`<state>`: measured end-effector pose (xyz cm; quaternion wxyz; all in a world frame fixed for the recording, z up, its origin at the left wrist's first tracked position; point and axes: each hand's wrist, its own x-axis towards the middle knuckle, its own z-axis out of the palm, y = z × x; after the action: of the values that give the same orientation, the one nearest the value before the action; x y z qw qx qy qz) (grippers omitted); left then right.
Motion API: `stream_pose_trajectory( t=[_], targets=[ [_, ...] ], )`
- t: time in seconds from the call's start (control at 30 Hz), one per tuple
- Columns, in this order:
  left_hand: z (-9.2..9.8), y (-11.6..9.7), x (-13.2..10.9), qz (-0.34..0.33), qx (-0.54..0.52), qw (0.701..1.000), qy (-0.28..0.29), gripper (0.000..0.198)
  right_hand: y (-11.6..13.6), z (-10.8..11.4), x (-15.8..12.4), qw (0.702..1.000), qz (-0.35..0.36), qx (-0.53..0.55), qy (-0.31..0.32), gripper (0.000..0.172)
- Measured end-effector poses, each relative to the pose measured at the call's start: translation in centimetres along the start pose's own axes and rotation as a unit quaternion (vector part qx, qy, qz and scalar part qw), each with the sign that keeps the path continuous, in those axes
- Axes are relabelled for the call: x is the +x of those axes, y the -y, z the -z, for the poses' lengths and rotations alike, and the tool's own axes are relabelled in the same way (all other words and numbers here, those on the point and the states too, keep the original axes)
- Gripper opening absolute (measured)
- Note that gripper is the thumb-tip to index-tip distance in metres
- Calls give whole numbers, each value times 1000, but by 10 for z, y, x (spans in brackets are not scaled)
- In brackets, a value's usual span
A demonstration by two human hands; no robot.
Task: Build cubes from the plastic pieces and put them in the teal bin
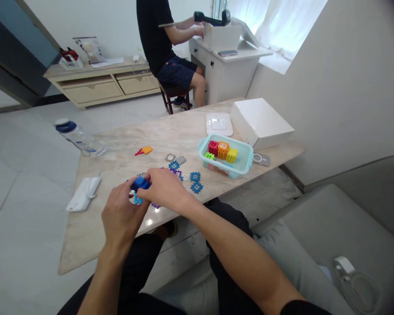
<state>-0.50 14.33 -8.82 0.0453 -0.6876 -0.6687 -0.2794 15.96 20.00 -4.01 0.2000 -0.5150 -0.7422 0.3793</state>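
Just above the near part of the table, my left hand [121, 211] and my right hand [166, 186] are together, both closed around a stack of blue plastic interlocking pieces [141, 183]. My fingers partly cover the stack. A light blue piece [138, 199] shows just below it; whether it is held or lies on the table I cannot tell. Around my hands lie flat notched pieces: dark blue ones [196, 187], grey ones [181, 160], purple ones partly behind my right hand, and an orange one [147, 149] beside a small red one [138, 152].
A pale teal tub [246, 164] holds red, orange, yellow and green pieces. Its clear lid [219, 124] and a white box [262, 120] are behind it. A water bottle [82, 138] and a white pouch [83, 194] lie left. Another person [156, 39] sits across the room.
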Motion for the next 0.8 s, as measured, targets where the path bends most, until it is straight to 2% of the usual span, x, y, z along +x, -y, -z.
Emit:
stream_pose_trajectory(
  t=[0.17, 0.33, 0.5, 0.67, 0.73, 0.8],
  targets=[
    [-10, -7, 2, -23, -10, 1000, 9, 46, -10, 13, -4, 1000, -7, -3, 1, 25],
    [-15, -13, 2, -27, -9, 1000, 9, 51, -17, 18, 0, 1000, -10, -1, 7, 23],
    [-19, -11, 1, -11, -12, 999, 28, 50, -20, 20, 0, 1000, -15, -13, 8, 27],
    [-17, -5, 0, 3, -36, 998, 50, 50, -20, 19, -1, 1000, -10, -23, 19, 20],
    [-13, 3, 3, 11, -18, 998, 56, 51, -20, 16, 0, 1000, -6, -10, 14, 30],
    [-7, 17, 10, 17, 5, 997, 74, 56, -20, 14, 0, 999, -8, 20, -24, 47]
  ],
)
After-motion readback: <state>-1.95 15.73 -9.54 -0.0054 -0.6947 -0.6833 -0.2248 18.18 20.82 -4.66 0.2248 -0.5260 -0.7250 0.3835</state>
